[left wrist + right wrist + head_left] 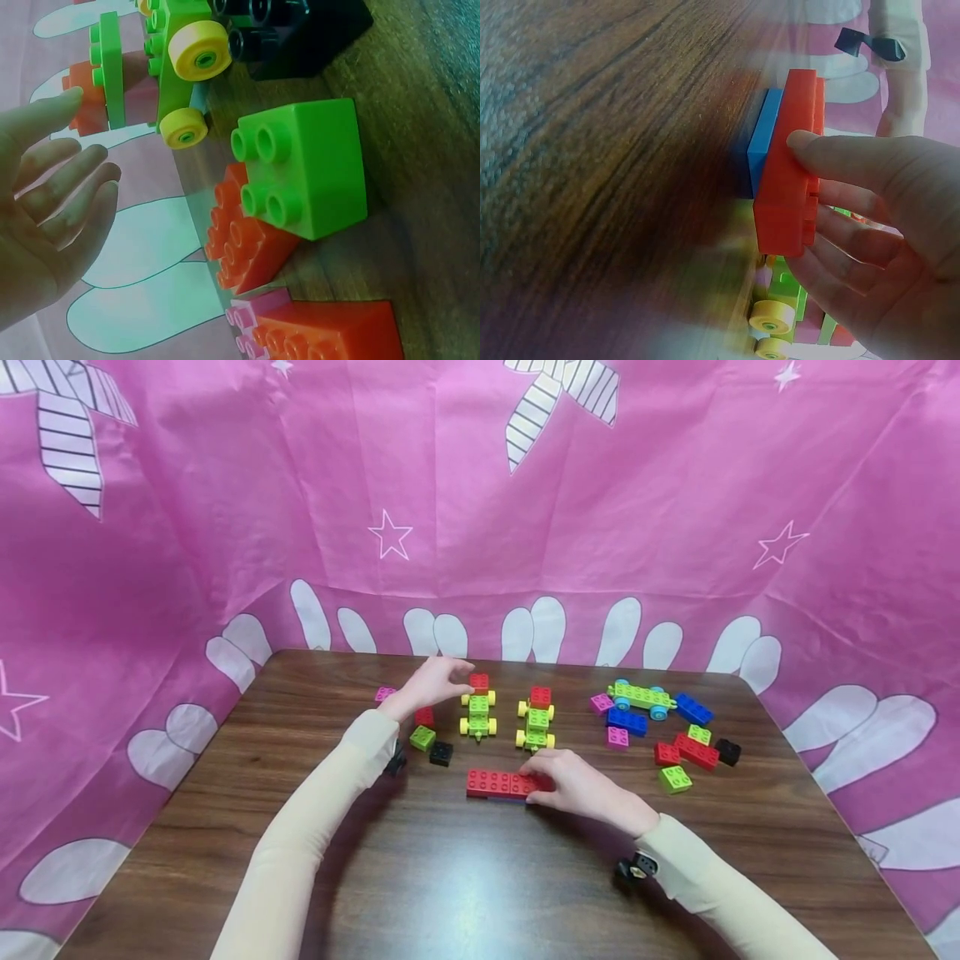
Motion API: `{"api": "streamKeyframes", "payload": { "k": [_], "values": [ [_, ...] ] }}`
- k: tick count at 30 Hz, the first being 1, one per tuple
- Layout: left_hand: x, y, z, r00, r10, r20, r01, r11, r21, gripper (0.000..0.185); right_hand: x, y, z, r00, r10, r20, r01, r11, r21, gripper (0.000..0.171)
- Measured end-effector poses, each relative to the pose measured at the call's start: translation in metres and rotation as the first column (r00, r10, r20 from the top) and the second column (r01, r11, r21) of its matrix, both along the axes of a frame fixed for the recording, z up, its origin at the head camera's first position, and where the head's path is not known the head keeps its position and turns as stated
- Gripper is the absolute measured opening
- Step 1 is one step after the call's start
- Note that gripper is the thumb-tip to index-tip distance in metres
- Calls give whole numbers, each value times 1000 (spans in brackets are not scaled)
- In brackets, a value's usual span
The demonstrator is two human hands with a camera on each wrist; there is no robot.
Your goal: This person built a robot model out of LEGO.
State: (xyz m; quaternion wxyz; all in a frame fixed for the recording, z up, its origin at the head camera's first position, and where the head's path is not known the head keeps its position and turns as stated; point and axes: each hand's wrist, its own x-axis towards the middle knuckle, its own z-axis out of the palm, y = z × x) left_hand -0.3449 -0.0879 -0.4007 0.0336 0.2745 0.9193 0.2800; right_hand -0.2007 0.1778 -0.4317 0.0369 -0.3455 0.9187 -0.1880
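Holding the long red brick (501, 783) at its right end, our right hand (577, 785) pinches it; its long axis runs left-right on the table (450, 877). Beyond it, our left hand (431, 685), fingers loosely spread, touches the left green wheeled car (477, 714). Open table lies nearer us.

Cream long sleeves (315, 827), black wrist-worn cameras (636, 866).

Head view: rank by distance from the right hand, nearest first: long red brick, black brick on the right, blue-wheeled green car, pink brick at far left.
1. long red brick: under the right hand, gripped.
2. black brick on the right: right side, past the loose pile.
3. blue-wheeled green car: back right; close to item 2, hard to separate.
4. pink brick at far left: back left, behind the left hand.
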Motion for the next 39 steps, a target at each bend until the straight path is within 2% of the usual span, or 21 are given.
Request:
{"api": "streamKeyframes", "payload": {
  "k": [15,20,28,39],
  "values": [
    [0,4,-2,1000,17,-17,-17,1000,-8,37,-3,0,0,999,28,-35,-28,1000,-11,32],
    [2,4,-3,1000,9,1,-9,1000,7,37,-2,-1,1,1000,17,-17,-17,1000,-5,31],
    [5,4,-5,1000,-14,-12,14,1000,-6,38,0,0,2,1000,2,-9,-2,1000,2,32],
    [14,3,-3,1000,-12,26,12,1000,-15,38,3,5,4,999,-27,20,27,1000,-4,33]
  ]
}}
